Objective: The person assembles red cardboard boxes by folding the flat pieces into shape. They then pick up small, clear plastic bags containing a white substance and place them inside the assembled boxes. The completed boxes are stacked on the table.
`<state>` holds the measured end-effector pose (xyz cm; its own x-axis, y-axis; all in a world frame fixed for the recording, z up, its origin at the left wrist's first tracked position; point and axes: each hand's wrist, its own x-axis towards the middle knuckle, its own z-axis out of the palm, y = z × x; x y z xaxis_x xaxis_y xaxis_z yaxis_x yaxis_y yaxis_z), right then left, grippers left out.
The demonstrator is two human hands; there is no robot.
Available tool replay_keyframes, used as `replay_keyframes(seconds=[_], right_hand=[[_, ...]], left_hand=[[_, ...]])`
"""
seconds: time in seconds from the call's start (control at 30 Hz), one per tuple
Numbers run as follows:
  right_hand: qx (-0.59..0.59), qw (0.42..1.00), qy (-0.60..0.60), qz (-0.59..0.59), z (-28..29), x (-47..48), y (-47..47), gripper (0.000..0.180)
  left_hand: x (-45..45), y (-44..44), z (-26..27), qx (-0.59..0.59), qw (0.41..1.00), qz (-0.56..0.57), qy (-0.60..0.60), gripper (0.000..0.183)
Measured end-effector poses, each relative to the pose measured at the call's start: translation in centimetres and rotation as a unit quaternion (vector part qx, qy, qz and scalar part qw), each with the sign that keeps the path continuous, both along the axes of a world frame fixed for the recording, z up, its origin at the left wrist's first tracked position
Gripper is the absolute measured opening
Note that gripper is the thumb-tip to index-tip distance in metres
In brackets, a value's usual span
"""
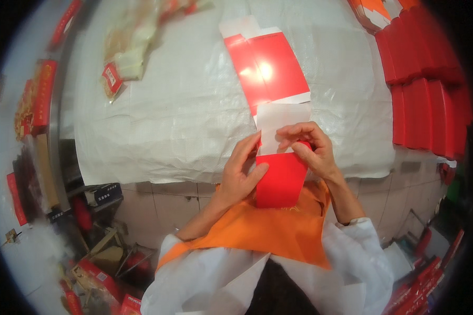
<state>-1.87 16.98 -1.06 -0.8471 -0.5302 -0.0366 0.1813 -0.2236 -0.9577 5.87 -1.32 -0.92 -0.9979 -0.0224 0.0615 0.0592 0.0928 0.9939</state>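
Note:
A red cardboard box (pixel 282 181) with a white inner flap stands out from my body at the near table edge. My left hand (pixel 244 169) holds its left side, thumb on the red face and fingers behind the edge. At the upper right of the box, my right hand (pixel 313 147) pinches a red side flap between thumb and fingers, with fingertips over the white flap. Beyond the box lies a flat, unfolded red carton (pixel 274 65) with white edges, shining under the light; its near end is partly hidden by the white flap.
White woven sheeting (pixel 173 118) covers the table. Red boxes (pixel 421 114) stand in rows at the right. Clear-wrapped packets (pixel 130 65) lie at the far left. Red packages (pixel 43 94) sit beyond the left edge, and more red cartons (pixel 418 283) are low at the right.

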Motion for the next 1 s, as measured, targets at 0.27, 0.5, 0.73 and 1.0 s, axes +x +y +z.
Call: replay_keyframes(seconds=[0.27, 0.5, 0.73, 1.0], right_hand=[[0.028, 0.961, 0.209, -0.181, -1.9, 1.8, -0.4, 0.006], [-0.073, 0.972, 0.079, -0.210, -2.6, 3.7, -0.6, 0.019], [-0.105, 0.984, 0.089, -0.111, -1.5, 2.7, 0.5, 0.027], [0.086, 0.974, 0.186, -0.094, -0.2, 2.4, 1.2, 0.026]], left_hand=[[-2.2, -1.2, -0.6, -0.018, 0.997, -0.059, 0.044, 0.018], [-1.6, 1.2, -1.2, 0.180, 0.981, 0.040, 0.062, 0.024], [-1.9, 0.0, -0.5, 0.076, 0.995, -0.020, 0.056, 0.028], [-2.3, -0.1, 0.6, -0.107, 0.979, -0.007, 0.173, 0.021]])
